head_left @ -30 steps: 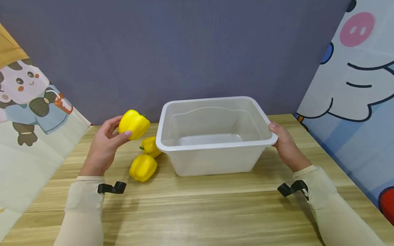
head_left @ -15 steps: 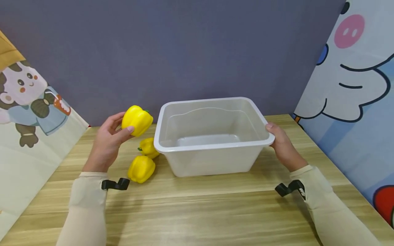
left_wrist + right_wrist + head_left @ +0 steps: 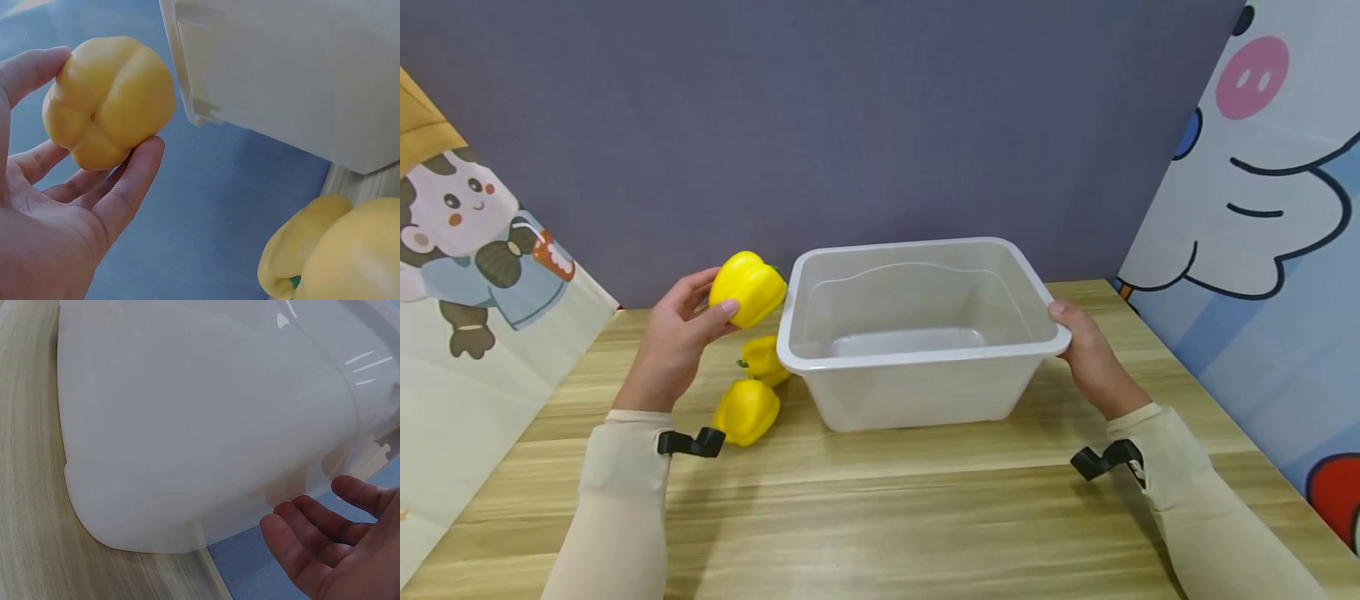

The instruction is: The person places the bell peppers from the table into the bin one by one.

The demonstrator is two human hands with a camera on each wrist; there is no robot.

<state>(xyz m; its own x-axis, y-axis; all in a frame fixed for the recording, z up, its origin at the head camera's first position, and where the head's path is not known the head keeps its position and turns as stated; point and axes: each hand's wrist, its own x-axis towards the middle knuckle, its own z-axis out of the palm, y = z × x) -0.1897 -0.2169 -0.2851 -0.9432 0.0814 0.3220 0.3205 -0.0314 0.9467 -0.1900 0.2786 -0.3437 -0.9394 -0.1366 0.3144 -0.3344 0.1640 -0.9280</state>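
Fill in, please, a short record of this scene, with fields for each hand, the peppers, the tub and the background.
Left hand: holds a yellow pepper above the table
Right hand: grips the tub by its right rim
Held pepper's place: outside the tub, with a gap visible in the left wrist view
Peppers on table: two, left of the tub; a front pepper and a rear pepper with green stem
Tub: whitish, opening upward
Background: dark wall, cartoon pictures on both sides
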